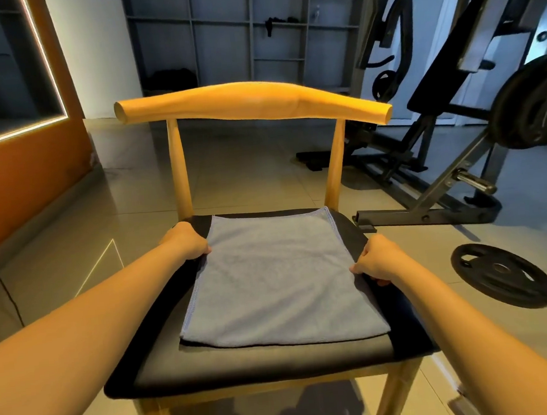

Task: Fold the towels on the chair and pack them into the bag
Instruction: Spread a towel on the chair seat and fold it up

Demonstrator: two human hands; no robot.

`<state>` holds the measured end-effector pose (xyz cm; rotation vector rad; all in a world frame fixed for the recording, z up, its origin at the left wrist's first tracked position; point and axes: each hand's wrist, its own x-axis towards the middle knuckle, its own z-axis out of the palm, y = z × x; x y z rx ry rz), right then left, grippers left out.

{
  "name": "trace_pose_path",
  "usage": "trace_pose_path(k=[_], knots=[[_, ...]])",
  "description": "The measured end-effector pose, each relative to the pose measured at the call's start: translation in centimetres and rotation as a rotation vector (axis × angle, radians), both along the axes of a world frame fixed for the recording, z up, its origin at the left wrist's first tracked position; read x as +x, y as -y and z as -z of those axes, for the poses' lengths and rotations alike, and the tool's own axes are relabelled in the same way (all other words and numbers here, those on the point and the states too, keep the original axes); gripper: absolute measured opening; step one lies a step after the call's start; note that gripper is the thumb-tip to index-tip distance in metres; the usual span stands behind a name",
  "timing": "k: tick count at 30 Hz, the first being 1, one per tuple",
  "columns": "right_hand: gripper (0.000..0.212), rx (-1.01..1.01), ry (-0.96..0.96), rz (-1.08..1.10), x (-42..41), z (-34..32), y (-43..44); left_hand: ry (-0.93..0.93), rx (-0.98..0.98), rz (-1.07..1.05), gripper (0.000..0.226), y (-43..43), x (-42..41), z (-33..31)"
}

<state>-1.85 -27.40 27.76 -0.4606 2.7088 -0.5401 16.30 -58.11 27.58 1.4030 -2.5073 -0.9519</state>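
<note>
I am looking down at a wooden chair (252,105) with a black padded seat. A light blue towel (277,279) lies flat on the seat, its far edge near the chair's back posts and its near edge short of the seat's front. My left hand (186,242) is at the towel's left edge, towards the far corner, with the fingers curled down and pinching the cloth. My right hand (376,259) is at the right edge, about halfway along, with the fingers curled round the hem. A black weight plate (503,276) lies on the tiled floor to the right, near a weight bench (452,173). Grey shelves (245,29) stand behind.
</note>
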Motion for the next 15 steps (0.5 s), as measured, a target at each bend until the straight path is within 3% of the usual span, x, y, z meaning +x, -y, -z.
trace_pose_path(k=[4, 8, 15], knots=[[0.031, 0.023, 0.049, -0.019, 1.2, -1.0, -1.1, 0.053, 0.025, 0.058, 0.041, -1.1, 1.3, -0.2], [0.032, 0.063, 0.162, -0.055, 3.0, -1.8, -3.0, 0.097, 0.043, 0.082, 0.032, -2.3, 2.6, 0.0], [0.023, 0.031, 0.108, -0.1, 4.3, -1.1, -4.4, 0.045, -0.071, 0.015, 0.033, -2.5, 4.2, 1.1]])
